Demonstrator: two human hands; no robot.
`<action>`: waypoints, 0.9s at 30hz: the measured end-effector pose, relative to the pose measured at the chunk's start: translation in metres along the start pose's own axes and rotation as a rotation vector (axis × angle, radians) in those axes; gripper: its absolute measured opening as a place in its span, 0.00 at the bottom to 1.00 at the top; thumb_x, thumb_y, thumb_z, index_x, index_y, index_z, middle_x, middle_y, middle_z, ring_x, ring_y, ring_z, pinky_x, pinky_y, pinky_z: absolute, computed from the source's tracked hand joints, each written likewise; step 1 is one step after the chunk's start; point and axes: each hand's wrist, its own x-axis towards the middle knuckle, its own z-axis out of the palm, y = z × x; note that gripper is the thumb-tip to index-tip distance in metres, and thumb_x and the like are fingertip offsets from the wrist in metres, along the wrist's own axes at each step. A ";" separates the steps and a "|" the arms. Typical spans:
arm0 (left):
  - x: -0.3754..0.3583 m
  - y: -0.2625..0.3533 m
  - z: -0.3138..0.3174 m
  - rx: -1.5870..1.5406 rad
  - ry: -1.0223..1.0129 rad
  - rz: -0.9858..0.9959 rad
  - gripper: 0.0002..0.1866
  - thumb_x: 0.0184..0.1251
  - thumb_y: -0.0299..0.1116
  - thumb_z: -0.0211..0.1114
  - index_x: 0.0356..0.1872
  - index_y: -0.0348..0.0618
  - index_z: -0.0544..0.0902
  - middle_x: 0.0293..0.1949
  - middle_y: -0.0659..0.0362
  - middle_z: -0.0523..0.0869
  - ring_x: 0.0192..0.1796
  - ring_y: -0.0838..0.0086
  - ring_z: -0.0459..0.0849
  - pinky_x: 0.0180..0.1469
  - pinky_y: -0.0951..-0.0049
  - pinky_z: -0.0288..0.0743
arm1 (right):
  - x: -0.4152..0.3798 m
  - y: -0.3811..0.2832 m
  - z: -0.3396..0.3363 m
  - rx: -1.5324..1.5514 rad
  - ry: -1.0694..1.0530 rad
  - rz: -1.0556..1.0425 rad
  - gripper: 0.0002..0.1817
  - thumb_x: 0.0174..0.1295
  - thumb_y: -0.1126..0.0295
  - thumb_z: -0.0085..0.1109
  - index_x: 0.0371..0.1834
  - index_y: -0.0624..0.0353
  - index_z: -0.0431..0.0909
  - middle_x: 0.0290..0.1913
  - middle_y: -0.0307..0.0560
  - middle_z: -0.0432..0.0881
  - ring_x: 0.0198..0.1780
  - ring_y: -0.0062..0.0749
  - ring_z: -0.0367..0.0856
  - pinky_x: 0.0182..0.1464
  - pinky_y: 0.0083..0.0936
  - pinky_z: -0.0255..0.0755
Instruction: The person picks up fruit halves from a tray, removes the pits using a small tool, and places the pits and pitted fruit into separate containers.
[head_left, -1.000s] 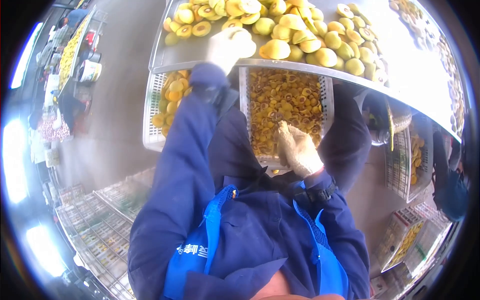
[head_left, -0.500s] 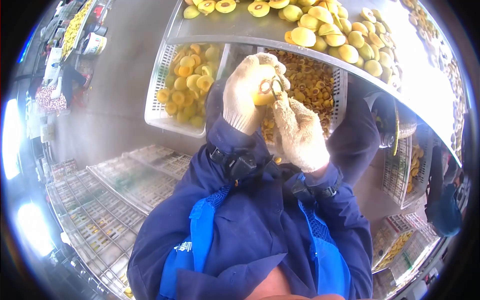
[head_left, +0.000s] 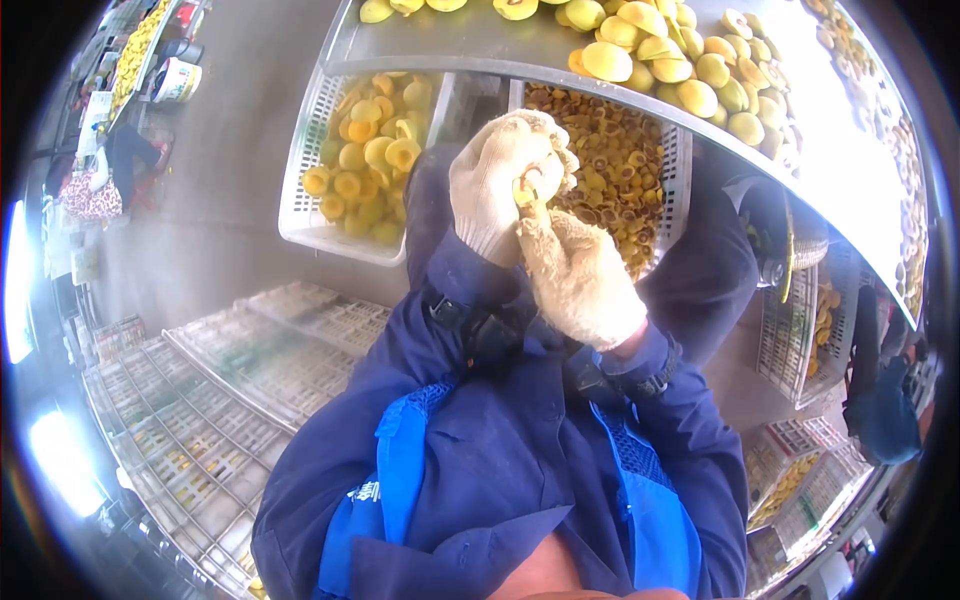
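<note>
My gloved left hand [head_left: 500, 175] is closed around a yellow fruit half [head_left: 524, 188], mostly covered by the fingers. My gloved right hand [head_left: 580, 275] is pinched on a small tool [head_left: 541, 208] whose end meets the fruit; much of the tool is hidden. Beyond the hands stands a white crate [head_left: 677, 190] filled with brown-centred fruit scraps [head_left: 610, 170]. To its left, another white crate [head_left: 290, 215] holds yellow fruit halves [head_left: 370, 165].
A metal table [head_left: 450, 45] bearing fruit halves [head_left: 650, 50] crosses the top and right. Crates [head_left: 250, 350] and a wire rack [head_left: 170, 430] lie at lower left. More crates [head_left: 800, 350] stand right. A person [head_left: 92, 190] sits far left; another [head_left: 885, 415] is at right.
The fruit's cut face with its ring has turned out of view between my hands. My right hand has shifted left, nearer my left palm. The view has shifted slightly.
</note>
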 end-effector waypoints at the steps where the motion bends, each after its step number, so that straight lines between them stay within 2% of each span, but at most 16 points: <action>1: 0.002 0.000 -0.001 -0.055 0.000 -0.050 0.12 0.74 0.27 0.63 0.51 0.29 0.85 0.41 0.49 0.90 0.39 0.67 0.90 0.43 0.68 0.86 | -0.001 0.002 0.001 0.014 0.014 0.012 0.15 0.83 0.64 0.58 0.49 0.67 0.86 0.30 0.57 0.88 0.31 0.39 0.87 0.36 0.40 0.78; 2: 0.003 -0.001 0.000 -0.036 -0.012 -0.018 0.12 0.74 0.27 0.63 0.51 0.29 0.85 0.41 0.49 0.90 0.39 0.67 0.90 0.43 0.68 0.86 | -0.001 0.003 0.001 0.025 0.030 0.020 0.15 0.83 0.64 0.58 0.50 0.67 0.86 0.29 0.55 0.87 0.31 0.38 0.87 0.36 0.38 0.78; 4: 0.005 -0.001 0.001 0.001 -0.030 0.047 0.12 0.74 0.27 0.63 0.51 0.29 0.85 0.41 0.49 0.89 0.39 0.67 0.90 0.43 0.69 0.86 | -0.003 0.003 0.008 0.177 0.102 0.171 0.15 0.83 0.63 0.59 0.51 0.66 0.86 0.27 0.50 0.86 0.28 0.34 0.85 0.32 0.35 0.76; 7: 0.004 0.002 0.006 -0.030 0.029 -0.026 0.13 0.75 0.28 0.63 0.51 0.28 0.85 0.41 0.49 0.90 0.39 0.69 0.90 0.43 0.70 0.85 | 0.002 0.008 0.005 0.423 0.125 0.240 0.15 0.84 0.60 0.59 0.53 0.63 0.85 0.25 0.42 0.84 0.22 0.27 0.81 0.25 0.28 0.72; 9: 0.001 0.000 0.006 0.071 0.007 0.086 0.12 0.75 0.28 0.63 0.51 0.29 0.86 0.41 0.50 0.91 0.39 0.71 0.90 0.44 0.71 0.85 | 0.003 0.005 0.000 0.607 0.080 0.279 0.17 0.84 0.56 0.59 0.58 0.60 0.84 0.24 0.36 0.82 0.18 0.20 0.76 0.20 0.22 0.66; 11: -0.004 -0.003 0.009 0.131 0.009 0.131 0.12 0.76 0.27 0.62 0.51 0.29 0.88 0.42 0.51 0.92 0.40 0.72 0.90 0.44 0.72 0.84 | 0.000 0.005 -0.004 0.585 0.047 0.247 0.17 0.84 0.57 0.59 0.59 0.61 0.83 0.23 0.37 0.81 0.18 0.21 0.76 0.20 0.23 0.67; 14: -0.006 -0.004 0.008 0.168 0.057 0.150 0.10 0.78 0.26 0.63 0.49 0.31 0.89 0.43 0.54 0.93 0.40 0.75 0.89 0.44 0.75 0.83 | -0.002 0.017 -0.009 0.788 -0.048 0.244 0.18 0.84 0.58 0.61 0.60 0.62 0.81 0.24 0.40 0.82 0.19 0.24 0.77 0.20 0.23 0.68; 17: -0.001 0.003 0.008 -0.004 0.044 0.030 0.10 0.75 0.26 0.65 0.48 0.30 0.89 0.41 0.51 0.92 0.37 0.73 0.89 0.40 0.75 0.84 | 0.001 0.029 -0.018 0.526 -0.112 0.159 0.20 0.79 0.61 0.66 0.63 0.65 0.80 0.32 0.44 0.86 0.24 0.24 0.81 0.25 0.23 0.73; 19: 0.001 0.005 0.007 -0.044 0.063 -0.070 0.09 0.75 0.26 0.66 0.47 0.29 0.89 0.40 0.50 0.91 0.37 0.72 0.90 0.40 0.74 0.84 | 0.002 0.019 -0.017 0.245 -0.021 0.186 0.19 0.79 0.62 0.66 0.62 0.66 0.81 0.34 0.42 0.87 0.27 0.21 0.82 0.28 0.20 0.74; 20: 0.003 0.005 0.006 -0.064 0.070 -0.118 0.09 0.74 0.25 0.67 0.47 0.29 0.89 0.40 0.50 0.91 0.37 0.71 0.90 0.40 0.73 0.85 | 0.004 0.016 -0.017 0.243 -0.023 0.229 0.18 0.80 0.62 0.65 0.61 0.66 0.81 0.35 0.40 0.88 0.28 0.19 0.82 0.30 0.19 0.74; 23: 0.000 -0.006 0.003 0.167 0.102 0.022 0.11 0.75 0.27 0.65 0.48 0.29 0.89 0.40 0.52 0.92 0.37 0.72 0.90 0.41 0.74 0.84 | 0.006 0.013 -0.022 0.346 -0.079 0.311 0.17 0.82 0.59 0.61 0.55 0.65 0.82 0.32 0.38 0.87 0.26 0.18 0.81 0.28 0.19 0.71; 25: -0.008 -0.007 0.009 0.291 0.144 0.184 0.11 0.75 0.27 0.63 0.47 0.30 0.89 0.40 0.52 0.92 0.37 0.72 0.90 0.42 0.74 0.83 | 0.008 -0.006 -0.025 0.368 -0.162 0.347 0.22 0.85 0.52 0.55 0.44 0.62 0.82 0.22 0.36 0.80 0.18 0.18 0.74 0.23 0.21 0.65; 27: -0.009 -0.005 0.002 0.139 0.157 0.085 0.10 0.76 0.27 0.65 0.47 0.31 0.89 0.40 0.56 0.92 0.37 0.76 0.88 0.41 0.75 0.82 | 0.008 -0.006 -0.019 0.339 -0.155 0.316 0.25 0.85 0.49 0.52 0.41 0.61 0.81 0.18 0.35 0.76 0.16 0.19 0.70 0.21 0.22 0.62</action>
